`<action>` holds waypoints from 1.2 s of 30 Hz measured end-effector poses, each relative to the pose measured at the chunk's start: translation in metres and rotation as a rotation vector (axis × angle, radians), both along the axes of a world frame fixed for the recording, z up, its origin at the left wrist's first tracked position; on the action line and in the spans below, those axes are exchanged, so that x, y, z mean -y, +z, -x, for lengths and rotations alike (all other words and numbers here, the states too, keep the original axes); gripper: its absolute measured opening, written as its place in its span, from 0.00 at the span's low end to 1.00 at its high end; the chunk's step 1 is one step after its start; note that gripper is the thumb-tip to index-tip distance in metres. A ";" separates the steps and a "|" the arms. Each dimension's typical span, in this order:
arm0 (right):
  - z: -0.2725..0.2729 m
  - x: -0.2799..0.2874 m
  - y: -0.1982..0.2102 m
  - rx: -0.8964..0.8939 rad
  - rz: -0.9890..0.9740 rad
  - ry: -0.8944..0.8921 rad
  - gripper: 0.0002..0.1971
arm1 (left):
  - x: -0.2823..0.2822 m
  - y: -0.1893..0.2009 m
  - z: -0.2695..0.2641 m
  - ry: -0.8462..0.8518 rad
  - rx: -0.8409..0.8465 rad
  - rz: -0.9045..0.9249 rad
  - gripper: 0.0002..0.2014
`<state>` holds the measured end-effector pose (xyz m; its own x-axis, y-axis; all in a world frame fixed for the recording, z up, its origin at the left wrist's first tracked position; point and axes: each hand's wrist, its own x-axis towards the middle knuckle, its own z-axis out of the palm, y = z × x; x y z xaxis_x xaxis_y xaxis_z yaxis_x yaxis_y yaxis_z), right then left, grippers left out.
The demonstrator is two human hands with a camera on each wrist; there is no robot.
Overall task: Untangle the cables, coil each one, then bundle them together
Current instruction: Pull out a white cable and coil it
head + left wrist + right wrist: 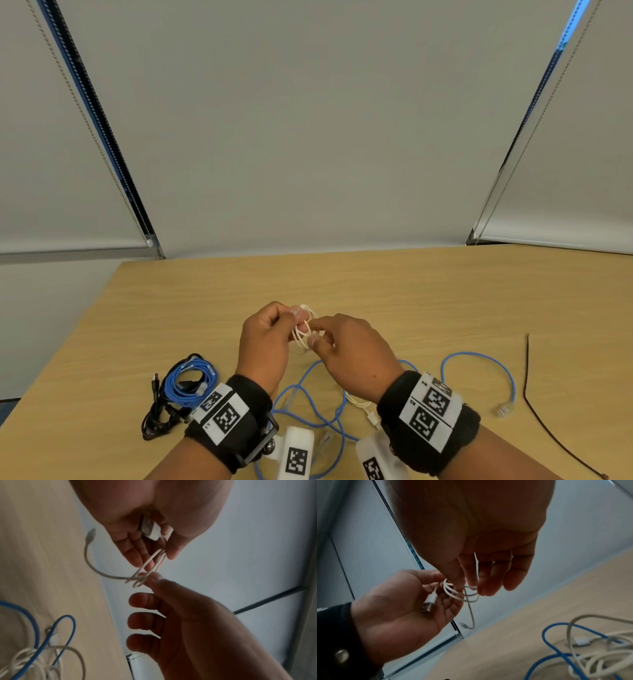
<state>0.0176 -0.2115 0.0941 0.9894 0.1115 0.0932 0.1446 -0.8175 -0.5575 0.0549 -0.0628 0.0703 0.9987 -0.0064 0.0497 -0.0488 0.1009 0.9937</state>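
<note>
A thin white USB cable (303,330) is held in small loops above the table between both hands. My left hand (297,317) pinches the loops between thumb and fingers; the USB plug (429,603) lies in its palm. My right hand (317,337) pinches the loops' other side with thumb and forefinger. The cable's free end with a small connector (464,626) hangs below. A loose blue network cable (474,353) sprawls on the table under my wrists, crossed by another white cable (359,404).
At the left of the wooden table (411,291) lie a coiled blue cable (185,380) and a bunched black cable (159,416). A thin dark tie (529,370) lies at the right. The blue cable's clear plug (503,409) rests near it.
</note>
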 end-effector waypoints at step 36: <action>-0.011 0.028 0.003 -0.317 -0.708 0.001 0.07 | -0.011 0.006 -0.008 -0.060 -0.138 -0.066 0.13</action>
<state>0.0283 -0.2395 0.0971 0.9806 0.1323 -0.1449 -0.1083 -0.2507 -0.9620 0.0627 -0.0516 0.0766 0.9937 -0.0654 -0.0908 0.0931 0.0336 0.9951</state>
